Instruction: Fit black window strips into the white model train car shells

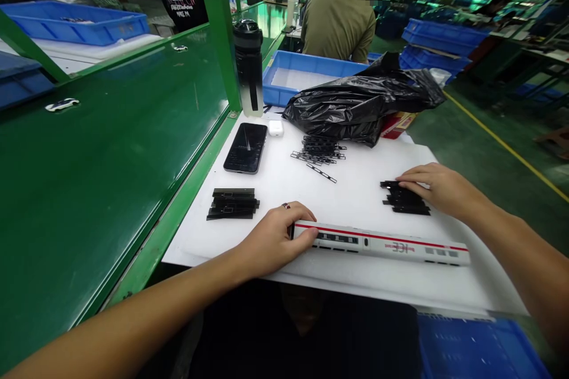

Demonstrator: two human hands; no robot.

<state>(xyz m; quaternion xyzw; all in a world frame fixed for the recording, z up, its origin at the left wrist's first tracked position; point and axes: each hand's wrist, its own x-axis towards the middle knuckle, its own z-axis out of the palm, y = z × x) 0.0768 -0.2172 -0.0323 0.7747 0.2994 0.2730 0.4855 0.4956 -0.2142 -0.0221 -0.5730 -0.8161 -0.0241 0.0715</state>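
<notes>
My left hand [284,235] is closed around the left end of a white model train car [386,246] with a red stripe and dark windows. The car lies lengthwise near the front of the white table. At the right, my right hand [438,186] is at a pile of flat black strips [406,200], with fingertips and thumb bent onto the top strip. Another stack of black strips [233,204] lies left of my left hand. Farther back is a heap of thin black frame pieces [319,150], with a single frame piece [321,173] apart in front of it.
A phone [246,148], a white earbud case [276,128] and a dark bottle [249,68] stand along the left side. A black plastic bag [364,100] and a blue tray [278,80] occupy the back. A green partition [146,118] borders the left; a person [340,21] sits beyond.
</notes>
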